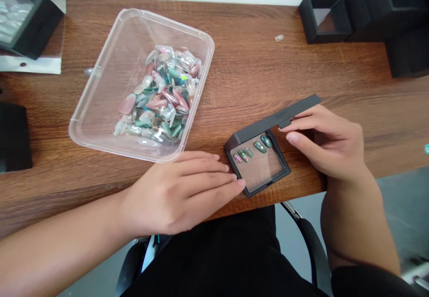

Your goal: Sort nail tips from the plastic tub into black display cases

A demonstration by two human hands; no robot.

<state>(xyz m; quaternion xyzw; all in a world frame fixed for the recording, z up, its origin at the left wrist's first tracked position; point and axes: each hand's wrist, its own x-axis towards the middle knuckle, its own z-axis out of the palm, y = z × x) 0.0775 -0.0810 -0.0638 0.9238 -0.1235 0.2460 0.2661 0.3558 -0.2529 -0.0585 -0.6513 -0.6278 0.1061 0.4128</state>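
Note:
A small black case [287, 170] lies near the table's front edge, with its hinged lid [275, 119] raised. Several green and pink nail tips [260, 147] sit in a row along the back of its clear inner pane. My right hand [330, 143] pinches the lid's right end between thumb and fingers. With fingers stretched out, my left hand [187, 190] rests on the table, its fingertips touching the case's left side. Behind my left hand stands a clear plastic tub [107, 105] holding a heap of pink, green and pale nail tips [161, 96].
Black boxes [325, 35] are stacked at the back right of the wooden table [248, 73]. A small clear piece [279, 38] lies near them. On the left are a black framed case [40, 29] over a clear packet and another black box [13, 136].

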